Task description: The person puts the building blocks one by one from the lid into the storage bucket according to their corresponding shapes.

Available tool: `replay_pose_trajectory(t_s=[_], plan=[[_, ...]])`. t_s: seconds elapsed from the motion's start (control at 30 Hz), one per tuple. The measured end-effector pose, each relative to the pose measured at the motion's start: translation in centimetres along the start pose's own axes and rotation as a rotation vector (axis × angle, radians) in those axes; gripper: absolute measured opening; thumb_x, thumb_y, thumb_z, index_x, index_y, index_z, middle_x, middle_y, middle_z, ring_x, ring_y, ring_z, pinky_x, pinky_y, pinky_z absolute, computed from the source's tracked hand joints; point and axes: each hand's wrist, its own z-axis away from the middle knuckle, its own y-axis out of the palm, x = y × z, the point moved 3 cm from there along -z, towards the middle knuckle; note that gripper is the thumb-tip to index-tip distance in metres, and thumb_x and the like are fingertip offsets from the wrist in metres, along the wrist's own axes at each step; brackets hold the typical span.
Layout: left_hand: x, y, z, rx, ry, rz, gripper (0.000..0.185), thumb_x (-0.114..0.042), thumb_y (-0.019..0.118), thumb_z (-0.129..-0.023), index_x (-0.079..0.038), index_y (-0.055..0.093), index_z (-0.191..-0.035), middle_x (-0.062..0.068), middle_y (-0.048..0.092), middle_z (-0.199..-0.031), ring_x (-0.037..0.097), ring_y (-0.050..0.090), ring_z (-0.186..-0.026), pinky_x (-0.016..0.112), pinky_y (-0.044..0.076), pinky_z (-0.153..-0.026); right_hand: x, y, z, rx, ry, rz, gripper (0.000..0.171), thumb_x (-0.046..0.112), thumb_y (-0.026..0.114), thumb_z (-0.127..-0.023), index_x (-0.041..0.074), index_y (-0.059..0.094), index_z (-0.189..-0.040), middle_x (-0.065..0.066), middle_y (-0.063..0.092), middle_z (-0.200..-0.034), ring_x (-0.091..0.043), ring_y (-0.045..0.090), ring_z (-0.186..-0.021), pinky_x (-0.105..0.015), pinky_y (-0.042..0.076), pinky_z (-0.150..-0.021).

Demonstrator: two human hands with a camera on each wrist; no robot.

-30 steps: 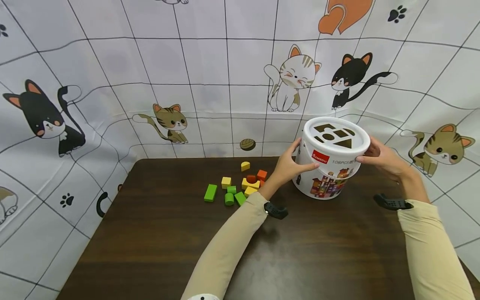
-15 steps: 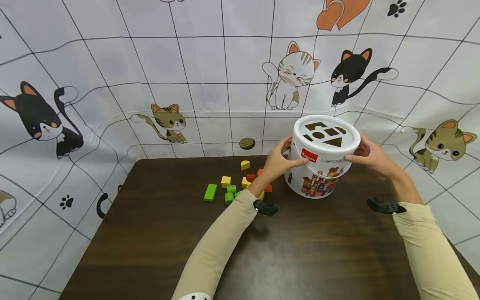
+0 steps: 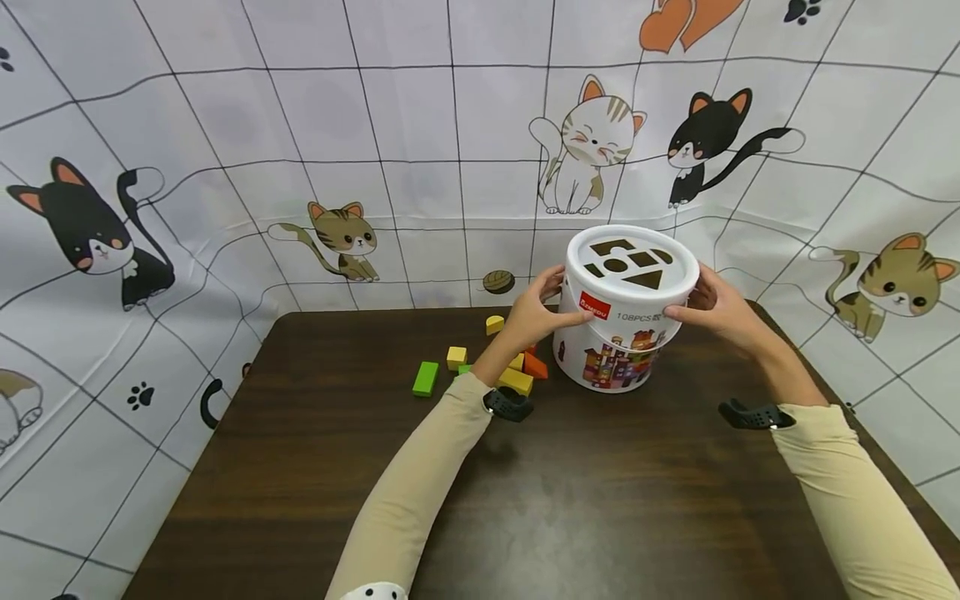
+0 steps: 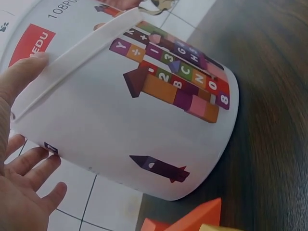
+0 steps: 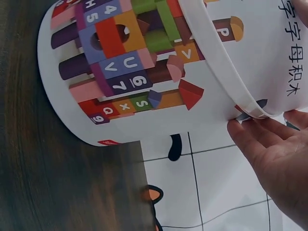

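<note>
"What's on the table?"
"A bucket, right of centre near the far edge."
"What holds it?"
"The left hand and right hand grip it, from opposite sides."
"Anything smaller?"
"Blocks, just left of it."

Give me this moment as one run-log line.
left grip: holds bucket side | right grip: holds opposite side | lid: on | base contact with table: unclear | blocks: loose on table, left of bucket
</note>
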Motion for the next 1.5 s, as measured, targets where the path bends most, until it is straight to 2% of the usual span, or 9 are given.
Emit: replay_pose_trajectory(t_s=[0.13, 0.37, 0.6, 0.77, 1.03, 1.1, 1.17, 1.3, 1.5], plan=[[0.2, -0.3, 0.2, 0.02, 0.003, 0.019, 0.093, -0.026, 0.087, -0.081, -0.021, 0.035, -0.158, 0.007, 0.046, -0.158, 0.027, 0.045, -0.146, 0.051, 0.045, -0.112, 0.2, 0.5, 0.1, -0.005, 0.024, 0.018, 0.085, 0.002, 0.07, -0.093, 0.02, 0.025, -0.162, -0.004, 0.047, -0.15, 0.002, 0.05, -0.128, -0.013, 0.047, -0.094], [0.3, -1.3, 0.3, 0.046, 0.012, 0.028, 0.091, -0.023, 0.085, -0.083, -0.02, 0.034, -0.158, 0.01, 0.044, -0.159, 0.03, 0.044, -0.146, 0.052, 0.044, -0.112, 0.3, 1.3, -0.2, -0.006, 0.014, 0.062, 0.087, 0.006, 0.072, -0.093, 0.024, 0.025, -0.162, 0.0, 0.045, -0.154, -0.007, 0.046, -0.137, -0.012, 0.044, -0.097], [0.2, -1.7, 0.3, 0.06, 0.008, 0.011, 0.092, -0.024, 0.085, -0.083, -0.02, 0.033, -0.159, 0.01, 0.043, -0.16, 0.031, 0.044, -0.146, 0.051, 0.046, -0.111, 0.6, 1.4, -0.4, -0.02, 0.005, 0.105, 0.086, 0.007, 0.074, -0.092, 0.027, 0.027, -0.161, -0.002, 0.044, -0.155, -0.014, 0.046, -0.141, -0.016, 0.043, -0.102], [0.2, -1.9, 0.3, 0.063, 0.009, -0.001, 0.093, -0.024, 0.085, -0.083, -0.02, 0.032, -0.159, 0.011, 0.042, -0.16, 0.033, 0.044, -0.146, 0.052, 0.046, -0.11, 0.8, 1.6, -0.7, -0.026, 0.005, 0.149, 0.088, 0.007, 0.076, -0.09, 0.024, 0.027, -0.161, -0.009, 0.045, -0.155, -0.021, 0.047, -0.14, -0.014, 0.044, -0.1], [0.0, -2.4, 0.6, 0.066, 0.034, -0.042, 0.09, -0.026, 0.085, -0.084, -0.021, 0.034, -0.158, 0.009, 0.044, -0.158, 0.034, 0.046, -0.144, 0.055, 0.047, -0.109, 2.3, 1.3, -1.1, 0.005, 0.039, 0.147, 0.109, 0.007, 0.077, -0.088, 0.02, 0.001, -0.166, -0.017, 0.028, -0.166, -0.037, 0.034, -0.15, -0.01, 0.046, -0.093], [0.1, -2.5, 0.8, 0.072, 0.039, -0.069, 0.089, -0.028, 0.084, -0.084, -0.02, 0.034, -0.158, 0.01, 0.046, -0.157, 0.034, 0.047, -0.143, 0.055, 0.047, -0.108, 2.8, 1.1, -1.1, 0.022, 0.06, 0.184, 0.111, 0.01, 0.078, -0.089, 0.019, -0.001, -0.165, -0.017, 0.026, -0.167, -0.04, 0.037, -0.148, -0.018, 0.05, -0.095], [0.2, -2.7, 1.2, 0.078, 0.038, -0.109, 0.088, -0.03, 0.084, -0.085, -0.02, 0.035, -0.157, 0.011, 0.048, -0.155, 0.033, 0.049, -0.141, 0.055, 0.046, -0.109, 3.3, 0.8, -1.2, 0.044, 0.074, 0.239, 0.11, 0.014, 0.078, -0.089, 0.018, -0.001, -0.165, -0.019, 0.023, -0.168, -0.045, 0.038, -0.147, -0.033, 0.05, -0.103], [0.9, -3.1, 1.9, 0.091, 0.042, -0.182, 0.086, -0.033, 0.084, -0.085, -0.017, 0.038, -0.156, 0.012, 0.05, -0.153, 0.033, 0.05, -0.14, 0.055, 0.045, -0.11, 3.9, 0.2, -1.4, 0.072, 0.112, 0.346, 0.107, 0.027, 0.076, -0.091, 0.016, -0.001, -0.165, -0.019, 0.012, -0.171, -0.05, 0.031, -0.149, -0.06, 0.033, -0.116], [2.0, -4.1, 3.3, 0.122, 0.048, -0.319, 0.085, -0.037, 0.084, -0.084, -0.015, 0.042, -0.155, 0.015, 0.055, -0.148, 0.03, 0.052, -0.138, 0.054, 0.047, -0.108, 4.3, -0.2, -2.2, 0.09, 0.107, 0.41, 0.105, 0.034, 0.074, -0.091, 0.01, 0.004, -0.165, -0.022, 0.012, -0.17, -0.052, 0.027, -0.149, -0.064, 0.024, -0.119]])
